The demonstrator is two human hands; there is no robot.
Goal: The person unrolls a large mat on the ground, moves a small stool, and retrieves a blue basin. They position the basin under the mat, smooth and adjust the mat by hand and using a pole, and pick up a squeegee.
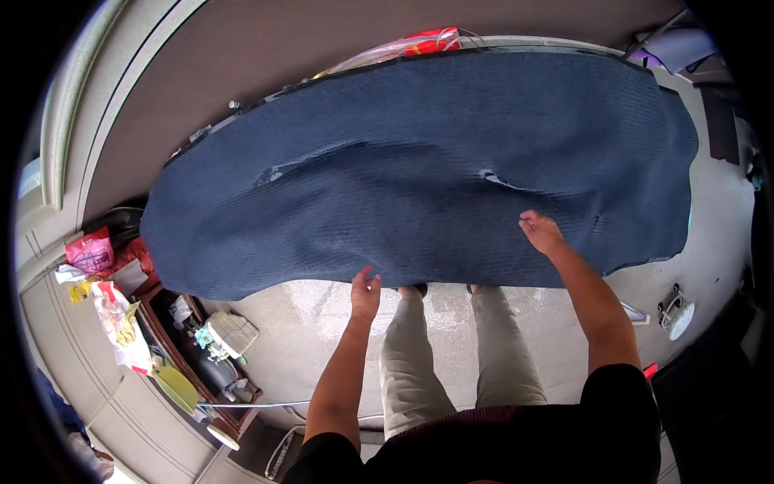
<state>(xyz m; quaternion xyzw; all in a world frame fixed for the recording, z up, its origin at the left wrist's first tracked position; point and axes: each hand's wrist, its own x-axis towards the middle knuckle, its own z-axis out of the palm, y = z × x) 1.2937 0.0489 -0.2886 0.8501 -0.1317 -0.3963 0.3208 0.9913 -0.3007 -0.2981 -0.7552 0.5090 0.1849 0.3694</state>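
A large dark blue ribbed cloth [363,218] spreads across the view over something long, with folds and dips along it. Light patches break its surface: a slit-like one right of the middle and a scuffed one to the left. At the near edge of the cloth is my left hand [366,297], thumb and fingers apart with nothing visible between them. Farther out, my right hand [542,232] hovers over or touches the cloth's right half; I cannot tell which. Its fingers are loosely bent and apart, with no fabric seen gripped.
Behind the cloth runs a brown wall [266,48], with a red and clear plastic package [427,42] at its foot. Bags and small items crowd a dark wooden cabinet [161,323] at left. A round white object [677,317] stands on the pale floor [298,331] at right.
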